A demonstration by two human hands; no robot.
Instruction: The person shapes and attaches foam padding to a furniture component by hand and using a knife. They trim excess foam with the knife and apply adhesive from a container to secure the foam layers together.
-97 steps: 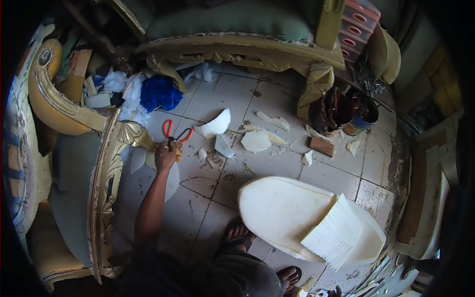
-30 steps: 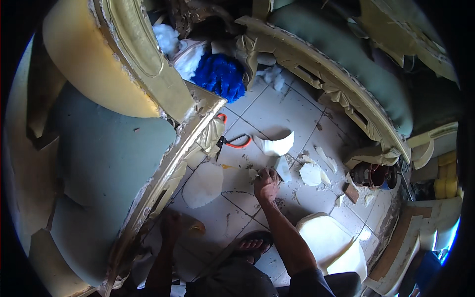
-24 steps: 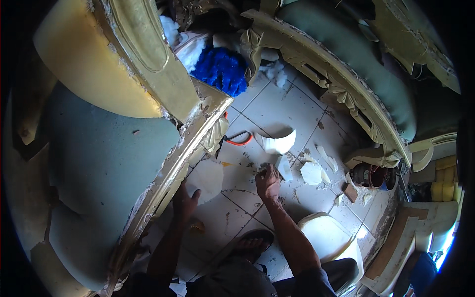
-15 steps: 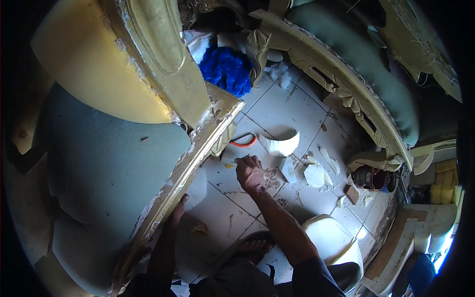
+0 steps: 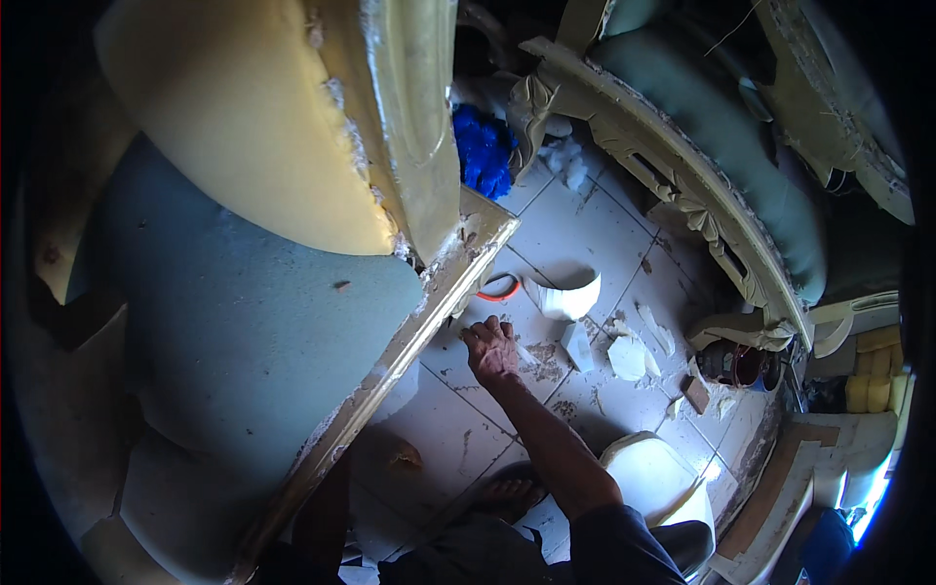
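My right hand (image 5: 490,349) reaches down to the white tiled floor (image 5: 585,234), fingers curled among foam crumbs next to the corner of a carved wooden chair frame (image 5: 409,341). Whether it holds anything is unclear. Just beyond it lie red-handled scissors (image 5: 499,286), partly hidden under the frame, and a curved white foam offcut (image 5: 568,297). My left forearm (image 5: 322,497) runs up under the frame's rail; its hand is hidden. The chair's grey-green seat (image 5: 244,322) and yellow foam pad (image 5: 244,127) fill the left.
Small foam scraps (image 5: 627,358) litter the tiles to the right of my hand. A blue fluffy bundle (image 5: 485,151) lies at the back. A carved sofa frame with green upholstery (image 5: 741,185) curves along the right. A white foam slab (image 5: 653,478) and my sandalled foot (image 5: 507,492) are near me.
The view has swung left and closer to the chair. My right hand slid from the foam scraps toward the chair's corner near the scissors. My left hand went out of sight under the rail.
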